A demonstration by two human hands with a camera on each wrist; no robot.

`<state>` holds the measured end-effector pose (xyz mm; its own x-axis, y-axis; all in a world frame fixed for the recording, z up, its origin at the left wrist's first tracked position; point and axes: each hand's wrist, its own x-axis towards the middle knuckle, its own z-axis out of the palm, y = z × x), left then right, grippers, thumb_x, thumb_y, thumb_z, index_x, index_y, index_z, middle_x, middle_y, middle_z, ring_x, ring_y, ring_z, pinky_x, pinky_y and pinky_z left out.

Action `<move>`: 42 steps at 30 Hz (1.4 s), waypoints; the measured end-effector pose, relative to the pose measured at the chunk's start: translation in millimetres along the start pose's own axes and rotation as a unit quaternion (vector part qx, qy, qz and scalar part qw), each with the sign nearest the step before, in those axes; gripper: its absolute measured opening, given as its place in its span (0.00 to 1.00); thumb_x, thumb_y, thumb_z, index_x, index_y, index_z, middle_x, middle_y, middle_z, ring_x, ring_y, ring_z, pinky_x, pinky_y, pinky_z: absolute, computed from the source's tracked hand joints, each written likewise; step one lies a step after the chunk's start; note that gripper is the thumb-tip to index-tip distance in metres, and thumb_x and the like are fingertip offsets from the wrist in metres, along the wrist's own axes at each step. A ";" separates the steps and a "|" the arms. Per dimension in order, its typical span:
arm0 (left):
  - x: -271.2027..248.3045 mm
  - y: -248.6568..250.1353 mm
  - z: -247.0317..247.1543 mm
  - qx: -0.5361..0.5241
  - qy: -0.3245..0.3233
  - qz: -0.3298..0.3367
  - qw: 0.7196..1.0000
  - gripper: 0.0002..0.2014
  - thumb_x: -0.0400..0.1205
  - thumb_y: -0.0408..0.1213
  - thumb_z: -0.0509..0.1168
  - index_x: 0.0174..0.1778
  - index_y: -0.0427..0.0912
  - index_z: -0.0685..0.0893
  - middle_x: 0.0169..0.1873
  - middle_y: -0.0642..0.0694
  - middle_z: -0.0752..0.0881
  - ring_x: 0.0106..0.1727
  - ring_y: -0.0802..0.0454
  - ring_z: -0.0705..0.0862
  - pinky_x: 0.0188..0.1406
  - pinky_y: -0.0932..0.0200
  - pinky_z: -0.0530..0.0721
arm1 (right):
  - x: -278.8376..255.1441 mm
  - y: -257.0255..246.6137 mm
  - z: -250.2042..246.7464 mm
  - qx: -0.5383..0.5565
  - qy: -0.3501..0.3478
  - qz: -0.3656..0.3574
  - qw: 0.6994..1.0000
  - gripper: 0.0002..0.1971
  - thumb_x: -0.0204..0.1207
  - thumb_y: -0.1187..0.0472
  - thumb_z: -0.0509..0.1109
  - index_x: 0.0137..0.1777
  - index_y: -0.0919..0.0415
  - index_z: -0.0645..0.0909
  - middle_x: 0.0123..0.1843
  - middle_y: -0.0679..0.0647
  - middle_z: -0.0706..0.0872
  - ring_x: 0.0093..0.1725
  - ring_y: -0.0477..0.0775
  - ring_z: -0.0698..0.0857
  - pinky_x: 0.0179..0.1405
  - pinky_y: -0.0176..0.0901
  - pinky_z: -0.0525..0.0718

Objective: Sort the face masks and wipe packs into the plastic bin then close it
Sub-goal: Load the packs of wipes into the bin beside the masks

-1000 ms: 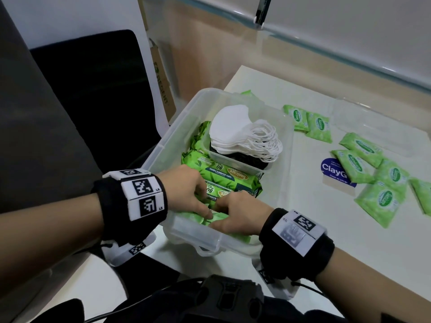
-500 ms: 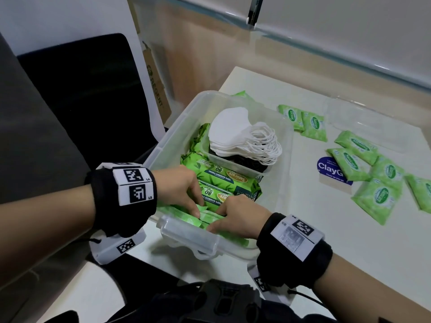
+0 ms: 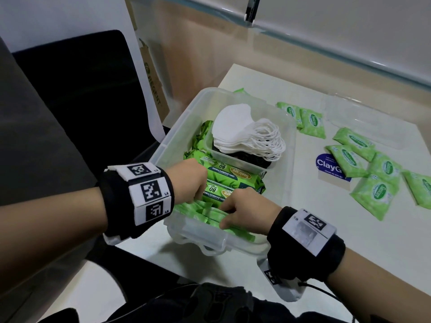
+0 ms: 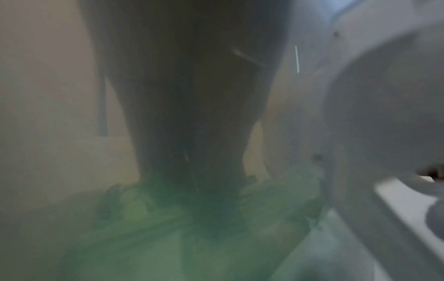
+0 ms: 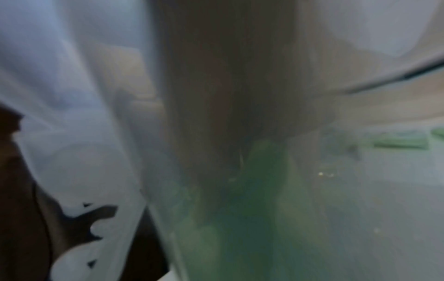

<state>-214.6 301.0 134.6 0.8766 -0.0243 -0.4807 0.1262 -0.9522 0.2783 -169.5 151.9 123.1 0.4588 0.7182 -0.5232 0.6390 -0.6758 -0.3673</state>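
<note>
Both hands (image 3: pixel 211 201) still clenched on small green packs (image 3: pixel 203 212), Sanicare "80" packs (image 3: pixel 229 177) behind

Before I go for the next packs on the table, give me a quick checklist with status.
1. Small packs at the bin's near end seated: cannot tell; both hands cover them.
2. Left hand free: not ok, fingers curled into the packs.
3. Right hand free: not ok, gripping the same packs.
4. Masks in the bin: ok, stacked in an inner tray at the far end.
5. Loose packs left on the table: not ok, several remain right of the bin.
6. Lid within reach: ok, lying beyond the loose packs.
</note>
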 end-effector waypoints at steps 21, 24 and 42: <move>-28.3 7.4 -7.7 0.169 -0.018 -0.103 0.980 0.14 0.79 0.23 0.59 0.31 0.44 0.77 0.27 0.51 0.67 0.35 0.53 0.77 0.49 0.60 0.81 | 1.2 -10.7 1.2 -0.147 -0.031 -0.010 0.989 0.12 0.72 0.63 0.73 0.32 0.66 0.74 0.28 0.54 0.70 0.30 0.53 0.70 0.26 0.39 0.68; -21.6 8.1 -4.4 0.180 -0.036 -0.116 0.976 0.13 0.80 0.22 0.59 0.35 0.42 0.79 0.28 0.48 0.64 0.45 0.49 0.84 0.45 0.62 0.77 | 5.2 -13.0 3.0 -0.168 -0.043 -0.017 0.985 0.10 0.73 0.61 0.74 0.40 0.68 0.79 0.29 0.52 0.70 0.39 0.55 0.74 0.30 0.39 0.71; -8.4 7.7 -3.8 0.228 -0.119 -0.041 0.966 0.03 0.80 0.32 0.65 0.46 0.44 0.80 0.38 0.48 0.78 0.36 0.55 0.76 0.35 0.66 0.73 | -3.5 -5.6 -3.7 -0.078 -0.023 0.008 0.997 0.26 0.69 0.59 0.77 0.26 0.57 0.59 0.26 0.52 0.62 0.24 0.49 0.61 0.19 0.36 0.58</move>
<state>-219.2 295.0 144.0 0.7336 0.0389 -0.6784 -0.0742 -0.9878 -0.1369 -172.4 153.7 129.8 0.4428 0.6972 -0.5638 0.7219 -0.6502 -0.2370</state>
